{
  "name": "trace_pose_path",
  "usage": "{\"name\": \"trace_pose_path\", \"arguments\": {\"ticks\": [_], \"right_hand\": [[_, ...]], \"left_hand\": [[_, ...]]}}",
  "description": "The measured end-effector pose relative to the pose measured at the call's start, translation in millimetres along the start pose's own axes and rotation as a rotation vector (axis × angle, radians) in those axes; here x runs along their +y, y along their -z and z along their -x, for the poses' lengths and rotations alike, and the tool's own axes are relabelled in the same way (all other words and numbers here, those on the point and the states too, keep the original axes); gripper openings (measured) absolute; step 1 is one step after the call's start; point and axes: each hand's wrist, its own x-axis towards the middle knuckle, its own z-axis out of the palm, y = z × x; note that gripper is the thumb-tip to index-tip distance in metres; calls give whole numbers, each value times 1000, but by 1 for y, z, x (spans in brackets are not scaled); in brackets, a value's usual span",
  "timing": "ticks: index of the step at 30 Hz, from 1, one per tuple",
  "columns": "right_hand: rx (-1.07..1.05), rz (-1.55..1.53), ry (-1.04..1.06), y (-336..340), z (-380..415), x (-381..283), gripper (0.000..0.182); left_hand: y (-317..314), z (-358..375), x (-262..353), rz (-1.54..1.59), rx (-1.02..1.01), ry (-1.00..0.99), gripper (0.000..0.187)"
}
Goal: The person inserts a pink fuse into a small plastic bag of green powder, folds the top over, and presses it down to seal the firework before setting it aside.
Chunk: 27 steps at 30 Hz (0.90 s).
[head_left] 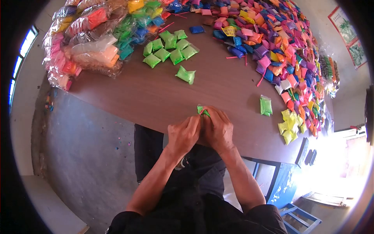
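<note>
Close to the table's near edge, my left hand (184,133) and my right hand (219,128) meet with fingers closed on one small green packet (200,109). A pinkish strip shows across the packet between my fingertips; most of the packet is hidden by the fingers. Farther up the table lies a group of several similar bright green packets (170,47), with a single green packet (185,75) just below it. Another green packet (265,105) rests apart, to the right of my right hand.
Clear bags of coloured packets (93,43) are piled at the upper left of the brown table (156,99). A large heap of mixed coloured packets (269,46) covers the right side, with yellow packets (290,125) at its near end. A blue stool (298,218) stands at lower right.
</note>
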Motion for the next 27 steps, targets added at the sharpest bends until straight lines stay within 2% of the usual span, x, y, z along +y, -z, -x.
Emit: {"name": "trace_pose_path", "arguments": {"ticks": [4,7,10,13,16,20,27], "right_hand": [[21,-17,-25,-3,-1,3,21],[21,-40,-42,-1,-1,3,21],[21,-48,-51,-1,2,4,21],[25,-46,-57,-2,2,4,21],[24,-33,-48,-3,2,4,21],[35,-33,-20,-4,3,7,21],[30,-54,-61,-3,3,5,23]], "left_hand": [[-5,-5,-16,-98,-20,13,15],[-5,-8,-28,-148,49,142,16],[-1,-8,-25,40,91,203,11],[9,-8,-8,290,56,375,12],[7,-5,3,412,45,372,9],[-4,1,-3,351,-26,329,7],[4,-2,-14,383,-20,471,10]]}}
